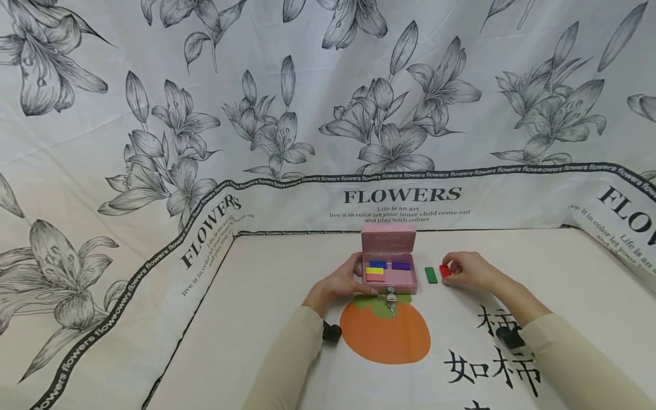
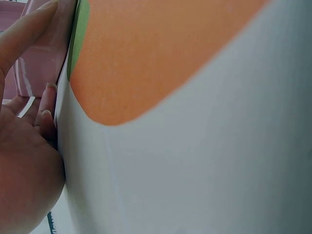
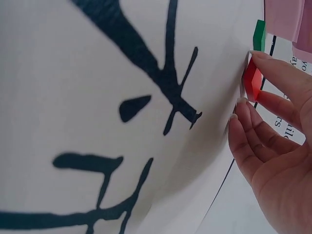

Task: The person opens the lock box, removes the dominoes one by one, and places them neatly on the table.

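And here's the red block [image 1: 444,271], out on the worktop [image 1: 256,319] to the right of the pink box [image 1: 406,289], part of it lost behind the fingers of the right hand [image 1: 468,270]! The grip there is a pinch, thumb and fingertips on the red block; whether its underside touches the worktop, I cannot tell. Over on the left, the left hand [image 1: 340,283] has its grip round the box's left end, thumb along the front, fingertips hidden from the head view. The left wrist view catches only a corner of the box, cut off at the edge.

Look at the neighbours: the green block [image 1: 431,275] lies between red block and box, just beside the red one. Inside sit a blue block [image 1: 377,265], a purple block [image 1: 401,266], a yellow block [image 1: 376,270] and a pink block [image 1: 375,278], that last one blending into the box. Keys [image 1: 392,307] hang at the front, over the orange fruit print [image 1: 385,339].

And the lines! Red and green both run lengthwise away from the person, far ends leaning slightly left; the box stretches side to side, lid [image 1: 388,242] raised at the back.
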A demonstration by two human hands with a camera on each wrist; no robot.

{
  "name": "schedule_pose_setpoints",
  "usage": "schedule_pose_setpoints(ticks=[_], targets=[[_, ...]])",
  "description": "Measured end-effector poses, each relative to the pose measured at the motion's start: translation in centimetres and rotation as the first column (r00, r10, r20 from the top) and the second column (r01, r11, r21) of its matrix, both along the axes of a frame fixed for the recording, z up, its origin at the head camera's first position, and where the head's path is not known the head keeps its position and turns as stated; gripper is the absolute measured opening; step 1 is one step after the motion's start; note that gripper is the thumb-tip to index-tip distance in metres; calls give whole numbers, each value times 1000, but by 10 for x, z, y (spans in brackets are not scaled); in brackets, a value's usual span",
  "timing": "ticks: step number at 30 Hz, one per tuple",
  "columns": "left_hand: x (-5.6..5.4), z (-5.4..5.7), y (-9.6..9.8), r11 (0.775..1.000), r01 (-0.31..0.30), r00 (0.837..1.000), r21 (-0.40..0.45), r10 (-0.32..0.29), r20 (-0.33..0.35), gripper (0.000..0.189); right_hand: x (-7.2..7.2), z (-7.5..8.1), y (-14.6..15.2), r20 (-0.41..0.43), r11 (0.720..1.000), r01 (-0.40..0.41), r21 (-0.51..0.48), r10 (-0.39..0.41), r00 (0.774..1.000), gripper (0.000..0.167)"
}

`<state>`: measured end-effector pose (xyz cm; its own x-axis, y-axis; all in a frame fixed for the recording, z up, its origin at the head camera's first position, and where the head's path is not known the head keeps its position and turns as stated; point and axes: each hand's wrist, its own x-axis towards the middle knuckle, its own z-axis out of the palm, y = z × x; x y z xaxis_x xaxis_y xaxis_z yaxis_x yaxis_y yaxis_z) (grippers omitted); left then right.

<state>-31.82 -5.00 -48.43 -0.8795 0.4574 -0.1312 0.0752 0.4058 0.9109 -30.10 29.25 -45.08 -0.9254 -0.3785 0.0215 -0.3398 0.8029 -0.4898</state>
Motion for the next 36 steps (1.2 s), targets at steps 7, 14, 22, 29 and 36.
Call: schedule_pose_setpoints(ticks=[7, 14, 22, 29, 36], targets=[[-1, -2, 0, 1000, 14, 1000, -6, -14, -14, 99, 3, 1, -1, 27, 1000, 13, 2, -13, 1000, 38], [0, -1, 0, 1000, 7, 1000, 0, -7, -7, 99, 2, 2, -1, 35, 1000, 4, 17, -4, 999, 38], [1, 1, 0, 1000, -5, 1000, -9, 5, -8, 98, 2, 4, -2, 52, 1000, 2, 9, -2, 999, 39], [2, 3, -1, 1000, -1, 1000, -14, 1, -11, 99, 2, 6, -2, 83, 1000, 16, -4, -16, 996, 56], [1, 2, -1, 1000, -9, 1000, -16, 8, -10, 99, 7, 10, -1, 86, 1000, 5, -10, -4, 996, 67]])
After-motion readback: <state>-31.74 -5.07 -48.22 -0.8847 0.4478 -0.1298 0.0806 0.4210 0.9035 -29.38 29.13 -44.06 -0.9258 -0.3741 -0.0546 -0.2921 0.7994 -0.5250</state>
